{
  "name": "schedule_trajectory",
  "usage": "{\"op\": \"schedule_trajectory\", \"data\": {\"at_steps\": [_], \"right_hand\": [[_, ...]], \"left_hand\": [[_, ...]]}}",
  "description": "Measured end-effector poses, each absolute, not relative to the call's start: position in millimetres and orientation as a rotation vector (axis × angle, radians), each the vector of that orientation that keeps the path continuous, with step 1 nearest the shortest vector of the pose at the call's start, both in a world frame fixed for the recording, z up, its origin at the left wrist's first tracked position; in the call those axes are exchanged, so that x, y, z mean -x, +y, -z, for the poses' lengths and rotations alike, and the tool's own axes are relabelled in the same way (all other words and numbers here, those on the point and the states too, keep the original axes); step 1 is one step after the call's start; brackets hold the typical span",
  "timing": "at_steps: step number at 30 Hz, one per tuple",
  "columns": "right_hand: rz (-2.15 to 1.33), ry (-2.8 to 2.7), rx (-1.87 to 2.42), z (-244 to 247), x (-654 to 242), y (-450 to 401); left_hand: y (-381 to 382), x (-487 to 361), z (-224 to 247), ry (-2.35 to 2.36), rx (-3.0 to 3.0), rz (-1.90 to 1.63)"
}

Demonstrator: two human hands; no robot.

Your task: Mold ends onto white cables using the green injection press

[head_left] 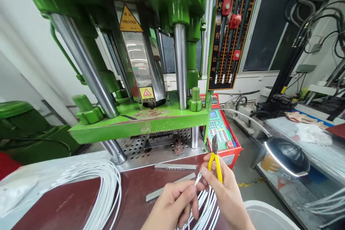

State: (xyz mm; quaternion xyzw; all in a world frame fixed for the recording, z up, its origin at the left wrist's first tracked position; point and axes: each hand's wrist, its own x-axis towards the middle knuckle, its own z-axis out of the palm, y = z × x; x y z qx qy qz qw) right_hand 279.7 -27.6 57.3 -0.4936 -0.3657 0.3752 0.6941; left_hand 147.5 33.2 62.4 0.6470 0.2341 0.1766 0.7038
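Note:
My left hand (174, 201) is closed, pinching a white cable (198, 178) just behind its tip, where a small metal-looking end shows. Yellow-handled cutting pliers (218, 169) rest in my right hand (228, 190), jaws pointing up and away from the cable. The thumb and fingertips of that same hand also meet the cable's end. Below both hands hangs a bundle of white cables (206, 208), partly covered by them. A larger coil of white cables (109, 183) lies to the left on the dark red tabletop (134, 194).
A green press (161, 122) with steel columns stands straight ahead over a perforated plate (137, 149). Two grey metal bars (175, 166) lie at the table's back. Right of the press sits a red control box (237, 152); a white bin (269, 215) is at lower right.

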Motion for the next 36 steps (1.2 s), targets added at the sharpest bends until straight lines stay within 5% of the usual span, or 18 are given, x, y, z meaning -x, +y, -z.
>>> {"op": "schedule_trajectory", "data": {"at_steps": [3, 13, 36], "right_hand": [[-0.750, -0.879, 1.225, -56.5, -279.2, -31.7], [0.330, -1.680, 1.694, -26.8, -300.4, -63.4], [0.538, -1.869, 1.743, -20.3, -297.9, -54.8]], "left_hand": [[32.7, -145.9, -64.2, 0.592, -1.450, -0.469], [41.9, -138.5, -73.3, 0.770, -1.618, -0.623], [32.6, -144.4, -86.4, 0.823, -1.849, -0.833]]}}
